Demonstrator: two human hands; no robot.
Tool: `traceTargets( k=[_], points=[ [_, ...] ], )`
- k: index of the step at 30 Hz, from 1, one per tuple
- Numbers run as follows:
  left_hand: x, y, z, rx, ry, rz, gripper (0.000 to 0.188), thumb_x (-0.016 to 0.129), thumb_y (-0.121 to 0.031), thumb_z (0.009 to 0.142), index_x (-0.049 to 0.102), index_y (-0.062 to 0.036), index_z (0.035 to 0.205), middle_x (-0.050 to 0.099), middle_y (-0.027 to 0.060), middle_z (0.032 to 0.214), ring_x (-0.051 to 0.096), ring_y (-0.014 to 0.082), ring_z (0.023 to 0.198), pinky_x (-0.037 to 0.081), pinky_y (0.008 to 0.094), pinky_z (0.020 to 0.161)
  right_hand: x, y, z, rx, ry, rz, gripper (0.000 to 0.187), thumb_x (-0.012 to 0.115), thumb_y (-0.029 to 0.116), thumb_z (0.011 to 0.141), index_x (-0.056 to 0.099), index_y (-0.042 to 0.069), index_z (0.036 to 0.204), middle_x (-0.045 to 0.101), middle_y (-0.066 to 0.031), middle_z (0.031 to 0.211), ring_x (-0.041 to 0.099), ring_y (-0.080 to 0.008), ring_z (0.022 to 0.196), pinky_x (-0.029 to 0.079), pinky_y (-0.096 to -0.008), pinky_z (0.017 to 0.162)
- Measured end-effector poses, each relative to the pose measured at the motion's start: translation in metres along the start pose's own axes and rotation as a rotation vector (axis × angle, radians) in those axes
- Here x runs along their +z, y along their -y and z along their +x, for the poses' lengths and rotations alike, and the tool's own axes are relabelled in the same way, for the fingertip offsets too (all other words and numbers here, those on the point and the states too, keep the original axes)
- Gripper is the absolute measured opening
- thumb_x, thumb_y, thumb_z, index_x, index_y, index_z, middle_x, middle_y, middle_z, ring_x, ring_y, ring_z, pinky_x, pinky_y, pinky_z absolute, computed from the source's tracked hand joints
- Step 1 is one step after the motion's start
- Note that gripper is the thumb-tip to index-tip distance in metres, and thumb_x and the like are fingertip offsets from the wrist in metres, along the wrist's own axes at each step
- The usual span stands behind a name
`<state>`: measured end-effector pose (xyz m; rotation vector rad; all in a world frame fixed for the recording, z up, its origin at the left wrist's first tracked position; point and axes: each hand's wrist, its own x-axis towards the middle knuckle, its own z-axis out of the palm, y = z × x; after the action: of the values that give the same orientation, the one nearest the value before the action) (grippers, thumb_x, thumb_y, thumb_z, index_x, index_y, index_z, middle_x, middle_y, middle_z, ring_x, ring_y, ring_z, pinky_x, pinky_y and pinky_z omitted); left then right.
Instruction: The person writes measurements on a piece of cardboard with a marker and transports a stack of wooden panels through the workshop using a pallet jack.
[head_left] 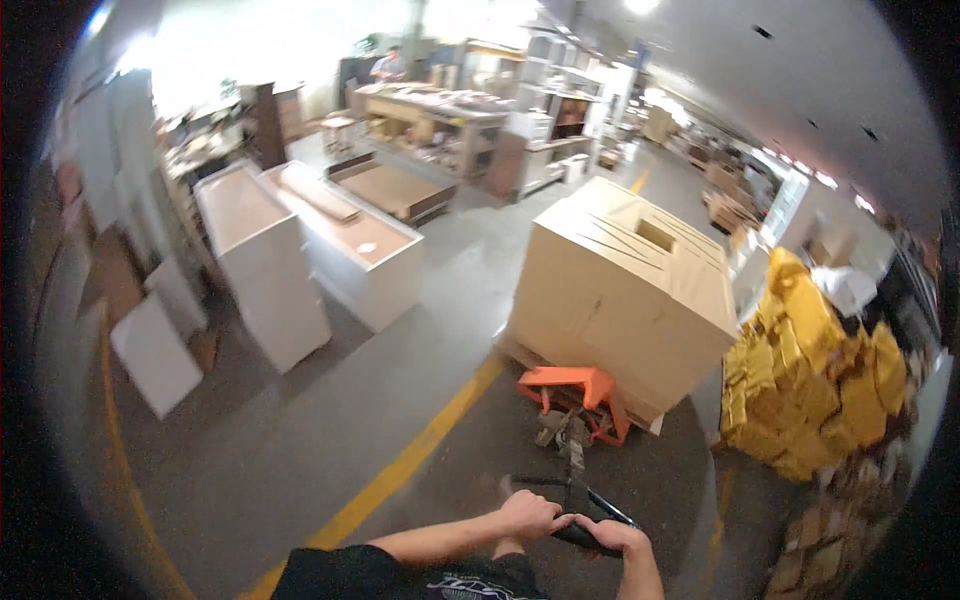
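Observation:
The black handle (pixel 577 497) of an orange pallet jack (pixel 568 377) is in front of my body. My left hand (pixel 530 515) is closed round its near side, and my right hand (pixel 612 536) grips it just to the right, thumbs close together. Past the handle, the jack's orange frame stands against a big tan block (pixel 625 275), boxy and board-like, with dark slits and a rectangular opening on top. A low pallet edge (pixel 520 355) shows under the block; the forks are hidden beneath it.
White open cabinets (pixel 365 260) stand on the left, near a leaning white panel (pixel 155 355). Yellow wrapped bundles (pixel 810 370) are piled close to the block's right. A yellow floor line (pixel 410 455) runs along the left. Farther back are a workbench (pixel 430 110) and a person (pixel 388 66).

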<state>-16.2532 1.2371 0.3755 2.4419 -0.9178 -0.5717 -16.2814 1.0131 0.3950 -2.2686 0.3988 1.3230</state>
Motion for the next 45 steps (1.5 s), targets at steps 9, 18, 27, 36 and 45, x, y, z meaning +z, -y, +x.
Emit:
traceTargets(
  k=[9,18,27,36,45],
  points=[
    [0.141,-0.058,-0.261,0.100,-0.102,-0.036,0.069,0.029,-0.064,0.098,0.071,-0.0084,0.096,0.071,0.0186,0.089,0.068,0.0370,0.087,0.051,0.0474,0.079,0.276,-0.027,-0.164,-0.081,-0.122,0.025,0.081,0.035,0.070,0.095,0.072,-0.002,0.090,0.068,-0.0136,0.072,0.066,-0.0225,0.061,0.050,-0.0343,0.056],
    [0.248,-0.155,-0.527,0.053,-0.110,-0.019,0.053,0.042,-0.054,0.098,0.069,-0.0086,0.100,0.071,0.0164,0.090,0.067,0.0322,0.091,0.043,0.0433,0.089,0.516,-0.125,-0.239,-0.035,-0.362,-0.069,0.085,0.045,0.078,0.086,0.069,-0.002,0.078,0.063,-0.0088,0.066,0.060,-0.0200,0.058,0.047,-0.0324,0.056],
    [0.417,-0.187,-0.811,0.395,-0.659,-0.003,0.050,0.063,-0.037,0.091,0.054,-0.0123,0.133,0.051,0.0120,0.141,0.045,0.0310,0.133,0.030,0.0458,0.113,0.766,-0.181,-0.367,0.052,-0.354,-0.112,0.085,0.044,0.079,0.085,0.069,-0.003,0.081,0.065,-0.0105,0.074,0.061,-0.0225,0.065,0.047,-0.0347,0.063],
    [0.706,-0.097,-1.271,-1.012,-0.440,-0.756,0.050,0.055,-0.043,0.085,0.068,-0.0071,0.118,0.068,0.0202,0.112,0.064,0.0376,0.107,0.049,0.0464,0.093,1.021,-0.181,-0.510,-0.037,-0.349,0.103,0.079,0.044,0.069,0.091,0.069,-0.006,0.087,0.063,-0.0126,0.067,0.061,-0.0235,0.055,0.047,-0.0370,0.053],
    [1.037,-0.192,-1.728,-1.897,-0.559,-0.915,0.044,0.056,-0.036,0.087,0.070,-0.0012,0.109,0.068,0.0212,0.111,0.064,0.0404,0.102,0.051,0.0483,0.086,1.245,-0.197,-0.659,0.199,-0.023,0.416,0.077,0.038,0.069,0.093,0.065,-0.002,0.081,0.060,-0.0142,0.061,0.061,-0.0284,0.052,0.050,-0.0412,0.048]
  ],
)
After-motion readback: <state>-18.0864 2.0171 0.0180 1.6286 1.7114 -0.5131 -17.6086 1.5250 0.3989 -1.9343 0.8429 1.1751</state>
